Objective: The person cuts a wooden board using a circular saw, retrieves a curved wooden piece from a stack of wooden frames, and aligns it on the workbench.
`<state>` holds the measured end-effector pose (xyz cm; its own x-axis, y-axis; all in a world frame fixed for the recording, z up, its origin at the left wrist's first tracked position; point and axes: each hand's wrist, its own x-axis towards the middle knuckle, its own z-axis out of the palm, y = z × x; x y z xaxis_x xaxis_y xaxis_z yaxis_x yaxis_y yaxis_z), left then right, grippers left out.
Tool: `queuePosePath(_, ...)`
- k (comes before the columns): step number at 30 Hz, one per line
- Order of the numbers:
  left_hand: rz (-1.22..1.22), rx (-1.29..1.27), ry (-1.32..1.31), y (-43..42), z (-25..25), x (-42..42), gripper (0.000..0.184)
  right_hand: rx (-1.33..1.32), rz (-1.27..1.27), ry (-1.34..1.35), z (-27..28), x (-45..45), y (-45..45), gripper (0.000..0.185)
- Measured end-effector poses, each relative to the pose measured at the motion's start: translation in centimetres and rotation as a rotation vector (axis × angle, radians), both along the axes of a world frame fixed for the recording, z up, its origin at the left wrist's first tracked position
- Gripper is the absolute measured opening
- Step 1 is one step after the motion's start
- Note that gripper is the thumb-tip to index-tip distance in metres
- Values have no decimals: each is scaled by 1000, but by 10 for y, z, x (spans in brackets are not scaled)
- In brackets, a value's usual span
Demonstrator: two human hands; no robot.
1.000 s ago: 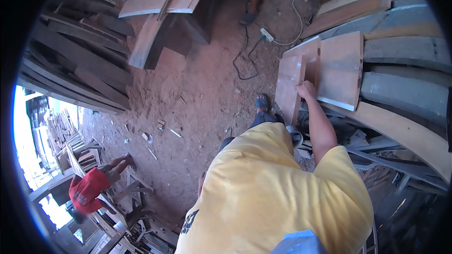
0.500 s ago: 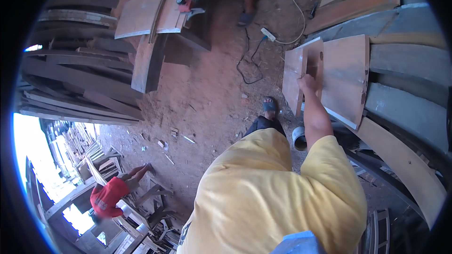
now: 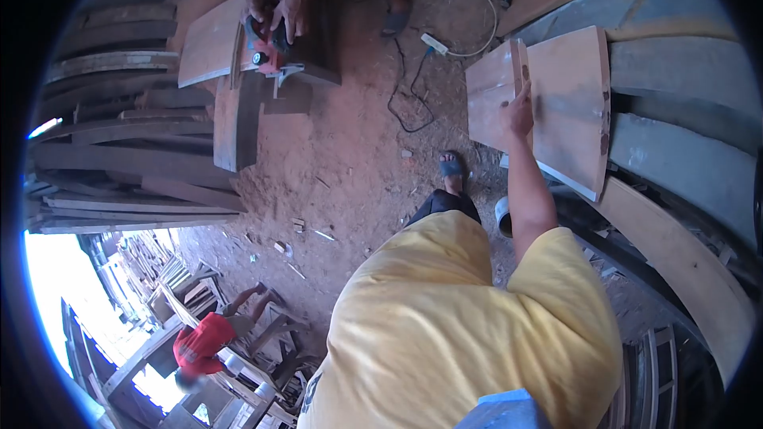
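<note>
Nearest, bottom centre, yellow fabric shirt (image 3: 461, 302), softly creased. Right of centre, right hand (image 3: 518, 117) at the edge of a smaller wooden panel (image 3: 485, 95), one finger stretched; pinching or merely resting, cannot tell. Left hand out of view. Risk of a sideways slide over the larger flat, tan panel (image 3: 568, 123) beneath, from smooth faces, if loosely held. Farther right, long curved planks (image 3: 683, 147), grey, weathered. Upper left, red electric planer (image 3: 270, 59) in a co-worker's hands (image 3: 293, 16); possible nick from any slip.

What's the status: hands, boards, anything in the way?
Right hand at edge of one board; left hand out of view. Another board close alongside. No obstruction evident.
</note>
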<state>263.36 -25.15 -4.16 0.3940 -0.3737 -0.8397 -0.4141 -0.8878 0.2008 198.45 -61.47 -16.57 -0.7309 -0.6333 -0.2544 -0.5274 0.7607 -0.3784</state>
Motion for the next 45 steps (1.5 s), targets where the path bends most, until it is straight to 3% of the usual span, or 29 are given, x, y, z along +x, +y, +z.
queuePosePath(5, -47, 1, -1, -8, 1, 3, 42, 161, 80, -208, -23, -45, -18, 97)
queuePosePath(7, -67, 2, -4, -11, 1, 4, 42, 108, 111, -134, -66, -51, -17, 96)
queuePosePath(9, -88, 3, -4, -13, 0, 8, 43, 60, 137, -58, -73, -51, -18, 95)
queuePosePath(10, -98, 3, -4, -13, -2, 10, 43, 169, 123, -120, -75, -56, -22, 93)
queuePosePath(15, -153, -13, 12, -19, -15, 17, 44, 377, 163, -197, -30, -60, -17, 94)
queuePosePath(18, -194, -31, 31, -24, -26, 21, 44, 400, 238, -160, -26, -47, 4, 82)
queuePosePath(20, -209, -53, 39, -24, -33, 24, 45, 55, 297, -58, -35, -25, 30, 61)
queuePosePath(22, -217, -94, 40, -21, -41, 31, 45, 28, 337, -145, -18, 8, 58, 26)
queuePosePath(24, -220, -150, 39, -18, -50, 38, 45, 30, 341, -293, -34, 46, 105, 30)
queuePosePath(25, -216, -175, 42, -16, -55, 41, 46, -31, 353, -217, -54, 69, 137, 43)
queuePosePath(26, -211, -198, 50, -15, -60, 41, 46, -60, 455, -490, -83, 74, 169, 43)
queuePosePath(27, -206, -222, 57, -12, -69, 45, 46, 6, 413, -583, -75, 90, 206, 38)
queuePosePath(28, -199, -245, 68, -10, -78, 48, 46, -3, 481, -552, -104, 98, 245, 38)
queuePosePath(29, -191, -266, 80, -4, -84, 52, 46, 195, 420, -620, -99, 103, 276, 40)
queuePosePath(31, -163, -294, 122, 8, -94, 58, 47, 131, 425, -673, -150, 109, 355, 43)
queuePosePath(33, -162, -251, 146, 13, -74, 45, 48, 517, 619, -534, -168, 101, 408, 49)
queuePosePath(34, -154, -264, 156, 27, -82, 45, 48, 424, 532, -602, -186, 97, 440, 47)
queuePosePath(35, -137, -252, 158, 42, -99, 51, 48, 327, 449, -670, -174, 101, 463, 46)
queuePosePath(38, -141, -223, 207, 89, -164, 78, 48, 428, 702, -224, -94, 111, 490, 31)
queuePosePath(40, -292, -235, 337, 118, -209, 98, 49, 449, 712, -272, -105, 100, 508, 28)
queuePosePath(41, -281, -154, 298, 127, -203, 96, 50, 482, 724, -333, -117, 94, 519, 25)
queuePosePath(42, -264, -77, 258, 138, -196, 89, 50, 474, 730, -321, -93, 105, 525, 25)
queuePosePath(44, -528, -46, 251, 158, -216, 96, 52, 257, 12, -567, -30, 127, 528, 29)
queuePosePath(45, -398, -9, 237, 165, -213, 94, 53, 212, 22, -605, -30, 128, 530, 27)
